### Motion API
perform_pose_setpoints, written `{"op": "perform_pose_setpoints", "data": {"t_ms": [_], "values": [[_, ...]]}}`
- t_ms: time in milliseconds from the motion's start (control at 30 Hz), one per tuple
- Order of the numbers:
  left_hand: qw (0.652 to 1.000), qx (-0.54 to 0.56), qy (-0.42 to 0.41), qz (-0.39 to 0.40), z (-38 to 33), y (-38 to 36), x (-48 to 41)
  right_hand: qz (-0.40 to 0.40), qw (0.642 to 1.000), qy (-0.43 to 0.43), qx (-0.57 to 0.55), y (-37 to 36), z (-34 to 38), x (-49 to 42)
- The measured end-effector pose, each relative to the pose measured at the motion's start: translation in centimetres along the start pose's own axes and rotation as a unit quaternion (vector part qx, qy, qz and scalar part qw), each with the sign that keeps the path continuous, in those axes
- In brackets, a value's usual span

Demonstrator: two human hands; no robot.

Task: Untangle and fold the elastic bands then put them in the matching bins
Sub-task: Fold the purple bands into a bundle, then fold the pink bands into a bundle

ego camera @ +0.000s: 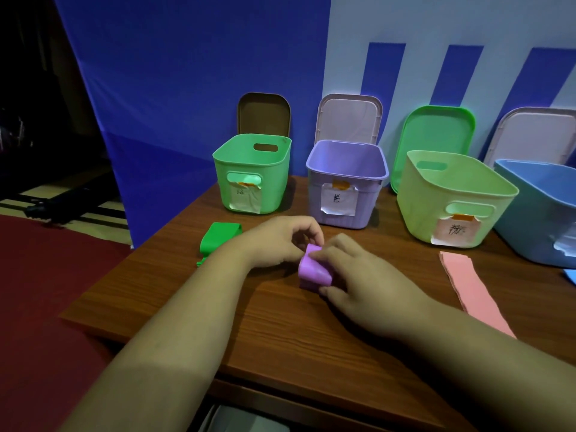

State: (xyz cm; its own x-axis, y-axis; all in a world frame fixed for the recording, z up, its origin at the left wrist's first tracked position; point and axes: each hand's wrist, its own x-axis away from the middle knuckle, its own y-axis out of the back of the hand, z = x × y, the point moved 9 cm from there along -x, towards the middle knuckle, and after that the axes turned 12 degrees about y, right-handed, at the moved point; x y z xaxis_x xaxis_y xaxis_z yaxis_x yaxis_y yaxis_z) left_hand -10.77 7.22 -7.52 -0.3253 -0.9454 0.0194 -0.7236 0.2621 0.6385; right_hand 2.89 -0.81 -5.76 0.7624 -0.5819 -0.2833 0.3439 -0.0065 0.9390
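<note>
Purple band (313, 271), folded into a thick wad, on the counter (280, 322) in front of the purple bin (343, 194). Left hand (277, 241) fingers (307, 232) curl onto its far top edge. Right hand (358, 275) pinches its near side, thumb low. Green band (218, 238) lies to the left, pink band (470, 291) to the right.

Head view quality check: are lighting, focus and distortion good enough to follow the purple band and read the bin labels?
Head view: dim, darkest at the left, no glare; soft overall. Wide-angle warp tilts the blue bin. The purple band shows clearly between the left hand and right hand; labels blur.
</note>
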Motion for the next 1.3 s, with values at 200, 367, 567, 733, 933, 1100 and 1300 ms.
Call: {"op": "perform_pose_setpoints", "data": {"t_ms": [200, 367, 567, 733, 933, 1100, 1300], "values": [[0.997, 0.034, 0.049, 0.050, 0.8, 0.3, 0.4, 0.027, 0.999, -0.009, 0.025, -1.0, 0.4, 0.4], [0.996, 0.017, 0.076, 0.033, 1.6, 0.2, 0.0, 0.013, 0.998, -0.016, 0.053, -0.9, 1.1, 0.7], [0.996, 0.048, 0.070, 0.024, 1.4, 0.1, -0.1, -0.026, 0.998, -0.043, 0.036, -0.4, 0.5, 1.4], [0.988, 0.134, 0.069, -0.020, 0.9, 0.5, -0.6, -0.045, 0.998, -0.030, 0.035, 0.2, -0.3, 0.7], [0.975, 0.173, 0.090, -0.109, 0.9, 0.4, -2.9, -0.087, 0.991, -0.098, 0.033, 1.0, -3.7, -0.3], [0.979, 0.081, 0.108, -0.152, 1.6, 0.4, -3.9, -0.062, 0.992, -0.112, 0.003, 0.3, -5.4, -0.6], [0.972, 0.111, 0.112, -0.173, 1.4, 0.6, -3.1, -0.084, 0.992, -0.095, -0.009, 1.1, -5.5, -0.5]]}}
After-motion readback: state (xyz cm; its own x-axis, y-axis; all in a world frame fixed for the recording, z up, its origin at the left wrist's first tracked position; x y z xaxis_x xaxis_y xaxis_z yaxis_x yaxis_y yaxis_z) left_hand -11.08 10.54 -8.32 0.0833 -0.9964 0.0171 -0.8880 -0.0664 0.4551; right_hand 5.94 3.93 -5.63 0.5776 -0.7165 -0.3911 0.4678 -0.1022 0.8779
